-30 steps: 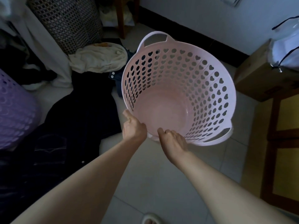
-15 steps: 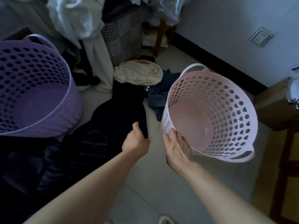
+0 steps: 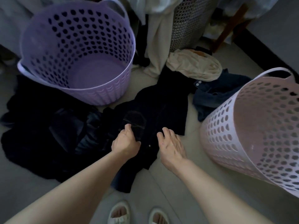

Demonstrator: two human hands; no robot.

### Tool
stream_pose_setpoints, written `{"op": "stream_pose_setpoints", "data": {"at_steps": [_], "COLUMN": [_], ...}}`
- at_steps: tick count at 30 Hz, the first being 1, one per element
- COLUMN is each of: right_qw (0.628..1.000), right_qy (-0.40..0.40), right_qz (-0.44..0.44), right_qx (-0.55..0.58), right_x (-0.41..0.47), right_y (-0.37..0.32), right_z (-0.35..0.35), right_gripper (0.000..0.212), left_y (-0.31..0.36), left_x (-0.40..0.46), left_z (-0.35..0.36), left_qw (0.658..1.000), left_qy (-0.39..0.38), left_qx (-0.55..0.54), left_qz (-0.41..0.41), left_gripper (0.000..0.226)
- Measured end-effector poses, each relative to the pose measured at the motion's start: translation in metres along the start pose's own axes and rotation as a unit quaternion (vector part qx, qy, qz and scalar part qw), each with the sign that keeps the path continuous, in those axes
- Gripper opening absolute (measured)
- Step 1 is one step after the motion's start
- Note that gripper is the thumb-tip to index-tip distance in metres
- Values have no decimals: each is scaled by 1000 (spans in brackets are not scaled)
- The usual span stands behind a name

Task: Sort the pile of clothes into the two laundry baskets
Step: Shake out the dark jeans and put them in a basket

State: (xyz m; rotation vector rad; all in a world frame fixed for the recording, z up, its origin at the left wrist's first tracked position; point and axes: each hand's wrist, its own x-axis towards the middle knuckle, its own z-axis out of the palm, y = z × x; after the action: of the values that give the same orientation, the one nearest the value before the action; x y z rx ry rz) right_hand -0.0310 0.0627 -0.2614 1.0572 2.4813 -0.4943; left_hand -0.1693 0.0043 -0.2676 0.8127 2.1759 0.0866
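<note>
On floor, bare purple basket [image 3: 103, 94], pink basket [image 3: 226, 143]; left hand [image 3: 125, 143] gripping dark garment [image 3: 153, 110], right hand [image 3: 172, 146] relaxed.

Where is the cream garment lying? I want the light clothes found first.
In the head view, the cream garment lies on the floor at upper centre-right, before the grey mesh hamper and beside the blue denim.

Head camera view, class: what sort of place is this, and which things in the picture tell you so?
Probably a laundry corner of a home. Clues: a purple basket and a pink basket on the tiled floor, dark clothes heaped between them, and a mesh hamper behind.
</note>
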Motion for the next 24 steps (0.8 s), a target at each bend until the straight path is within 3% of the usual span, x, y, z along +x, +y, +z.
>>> {"op": "stream_pose_setpoints", "data": {"at_steps": [7, 17, 21, 24], "right_qw": [998, 993, 997, 996], "right_qy": [-51, -105, -63, -20], "right_qz": [-45, -51, -34, -31], "right_qx": [-18, -33, -34, -76], "right_x": [46, 111, 129, 140], "right_y": [-19, -48, -54, -55], "right_z": [100, 231, 262, 276], "right_gripper": [72, 120, 124, 112], "left_y": [-74, -158, -170, -174], "left_x": [46, 119, 140, 154], "left_z": [65, 149, 168, 177], "left_qw": [999, 994, 990, 981], "left_qy": [-2, -26, 4, 38], "left_qx": [3, 107, 142, 191], "left_qz": [-46, -16, 1, 15], "left_gripper": [76, 102, 109, 113]}}
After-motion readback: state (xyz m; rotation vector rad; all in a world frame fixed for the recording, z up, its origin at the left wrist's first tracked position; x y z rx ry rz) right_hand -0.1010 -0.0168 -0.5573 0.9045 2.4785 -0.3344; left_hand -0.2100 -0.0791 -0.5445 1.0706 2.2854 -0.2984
